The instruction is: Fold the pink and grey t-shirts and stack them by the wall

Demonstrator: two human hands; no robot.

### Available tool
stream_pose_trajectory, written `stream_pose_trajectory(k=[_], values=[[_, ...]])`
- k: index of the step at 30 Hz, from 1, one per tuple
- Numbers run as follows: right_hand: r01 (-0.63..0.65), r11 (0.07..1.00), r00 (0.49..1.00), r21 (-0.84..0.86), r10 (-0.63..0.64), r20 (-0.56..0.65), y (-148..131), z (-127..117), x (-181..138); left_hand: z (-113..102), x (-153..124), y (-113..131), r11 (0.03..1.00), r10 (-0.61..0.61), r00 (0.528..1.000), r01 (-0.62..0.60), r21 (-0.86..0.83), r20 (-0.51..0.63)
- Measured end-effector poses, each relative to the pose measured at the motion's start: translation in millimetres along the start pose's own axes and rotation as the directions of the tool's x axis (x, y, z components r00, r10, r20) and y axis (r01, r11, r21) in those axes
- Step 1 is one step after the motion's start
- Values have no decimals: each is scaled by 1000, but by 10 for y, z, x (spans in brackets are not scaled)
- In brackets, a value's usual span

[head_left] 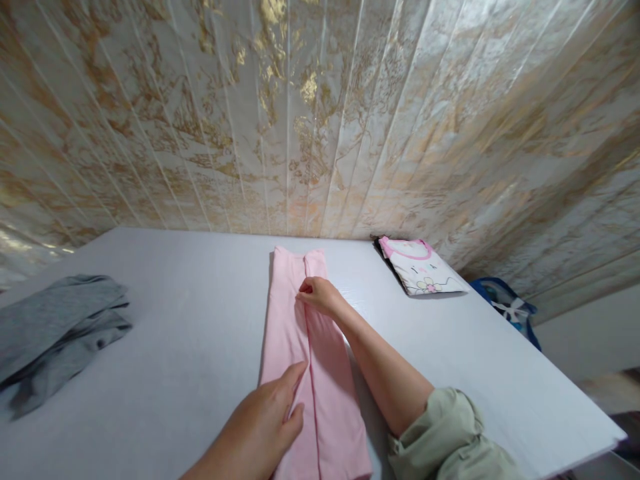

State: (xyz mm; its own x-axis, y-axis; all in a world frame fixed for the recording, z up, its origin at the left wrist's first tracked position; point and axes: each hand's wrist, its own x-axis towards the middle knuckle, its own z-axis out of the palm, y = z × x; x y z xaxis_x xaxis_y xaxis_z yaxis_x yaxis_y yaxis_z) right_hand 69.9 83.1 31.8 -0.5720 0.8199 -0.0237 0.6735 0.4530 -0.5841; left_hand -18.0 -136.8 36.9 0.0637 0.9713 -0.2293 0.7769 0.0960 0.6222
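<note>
A pink garment (287, 333) lies lengthwise in front of me, its two sides folded inward along a seam line down the middle. Near its upper part, my right hand (316, 293) pinches the folded edge between thumb and fingers. Lower down, my left hand (273, 420) rests on the left panel with thumb and index finger apart, the index tip touching the middle fold. The garment's near end is partly hidden by my left hand and runs close to the bottom of the view.
The white table (185, 320) stands against a wall with a gold and white pattern (300, 120). A grey garment (65, 327) lies crumpled at the left. Folded printed clothing (423, 267) sits at the back right. Beyond the right edge is a blue bag (507, 307).
</note>
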Motion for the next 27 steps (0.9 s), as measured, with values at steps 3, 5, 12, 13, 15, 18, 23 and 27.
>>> stream_pose_trajectory(k=[3,5,12,13,15,18,23,27], values=[[6,1000,1000,14,-6,-10,26,26,4,-2,-48,12,1000,-5,1000,4,20,21],[7,1000,1000,9,-7,-15,36,46,1,5,-72,37,1000,-14,999,13,12,50],[26,999,997,43,-23,-70,40,-8,-50,-157,84,-29,995,37,982,-53,-81,-186],[33,998,996,56,-28,-88,38,-29,-63,-187,139,-93,997,72,959,-80,-21,-273],[55,997,992,60,-47,-116,25,-66,-90,-210,248,-245,982,170,904,-119,149,-394],[106,994,994,22,-105,-32,-17,-89,-130,-149,352,-445,928,209,893,-53,368,-399],[52,993,997,-109,-46,60,-68,-76,-165,-33,351,-510,883,119,933,56,465,-339],[22,999,1000,-47,-23,-20,-34,-94,-155,-48,350,-477,873,133,925,61,483,-356]])
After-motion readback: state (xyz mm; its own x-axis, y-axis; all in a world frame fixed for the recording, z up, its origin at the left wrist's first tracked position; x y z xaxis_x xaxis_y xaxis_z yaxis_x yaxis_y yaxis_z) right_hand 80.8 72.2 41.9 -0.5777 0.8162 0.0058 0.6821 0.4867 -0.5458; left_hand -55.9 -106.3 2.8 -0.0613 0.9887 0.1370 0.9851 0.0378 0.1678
